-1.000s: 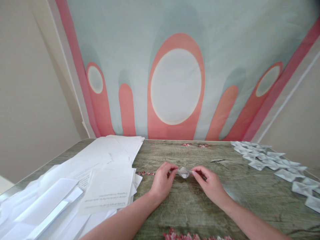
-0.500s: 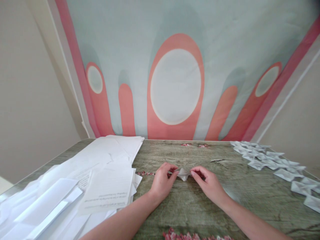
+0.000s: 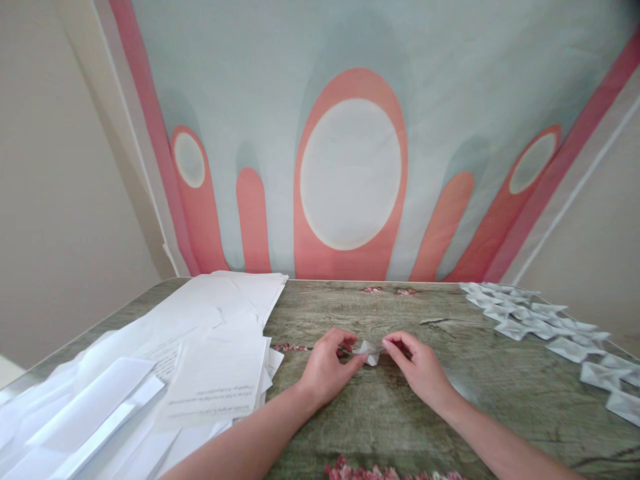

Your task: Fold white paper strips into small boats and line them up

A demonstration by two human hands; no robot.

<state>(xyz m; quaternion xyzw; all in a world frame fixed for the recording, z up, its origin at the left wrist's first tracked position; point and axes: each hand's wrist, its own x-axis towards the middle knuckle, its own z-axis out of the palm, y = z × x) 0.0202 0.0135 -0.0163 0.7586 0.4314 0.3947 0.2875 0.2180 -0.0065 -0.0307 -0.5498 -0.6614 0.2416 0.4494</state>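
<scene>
A small white folded paper boat (image 3: 369,352) is held just above the wood-patterned table, between my two hands. My left hand (image 3: 327,363) has it by the left end, thumb low on its near side and index finger curled behind. On the opposite side, my right hand (image 3: 417,363) pinches at the boat's right tip with thumb and forefinger. The fingertips cover both ends of the boat. More folded paper boats (image 3: 545,327) of the same sort lie in overlapping rows on the table's right side.
Loose white sheets (image 3: 240,293) and printed pages (image 3: 215,380) cover the left of the table (image 3: 320,307). Folded paper strips (image 3: 95,400) lie on the near left. Behind the table's far edge rises a wall panel (image 3: 280,87) with coral arch shapes.
The paper boat has tilted and shifted slightly right and nearer. My left thumb has slid right along its near side, with the fingers a little more apart. My right hand has barely moved.
</scene>
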